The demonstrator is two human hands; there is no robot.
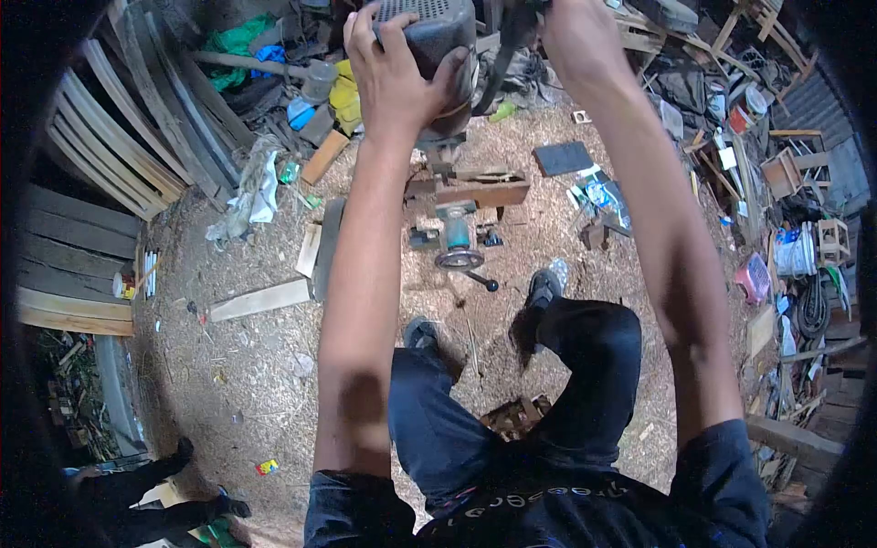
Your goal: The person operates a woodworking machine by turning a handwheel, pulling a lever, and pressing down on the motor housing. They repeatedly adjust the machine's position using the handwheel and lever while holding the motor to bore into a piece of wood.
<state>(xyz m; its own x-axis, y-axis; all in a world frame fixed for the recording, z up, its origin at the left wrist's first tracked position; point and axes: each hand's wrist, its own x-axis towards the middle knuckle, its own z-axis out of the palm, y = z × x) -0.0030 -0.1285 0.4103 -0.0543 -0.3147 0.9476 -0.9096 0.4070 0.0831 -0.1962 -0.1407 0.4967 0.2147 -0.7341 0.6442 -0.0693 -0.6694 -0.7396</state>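
My left hand (395, 87) is wrapped round the side of a dark, rounded housing (443, 41) with a perforated grey end, its fingers over the top edge and its thumb across the front. At the upper frame edge, my right hand (571, 36) is beside a dark, strap-like part (513, 46); its fingers are hidden. Below the housing, near the floor, stands a machine part with a teal body (458, 230), a metal handwheel (459, 260) and a lever ending in a black knob (491, 285). A reddish-brown wooden block (493, 193) lies just behind it.
Wood shavings cover the floor (265, 365). Curved planks (119, 137) lean at the left, and a pale board (260, 300) lies nearby. A dark flat panel (563, 158) and a pink basket (754, 279) are at the right. Another person's legs (155, 493) show lower left.
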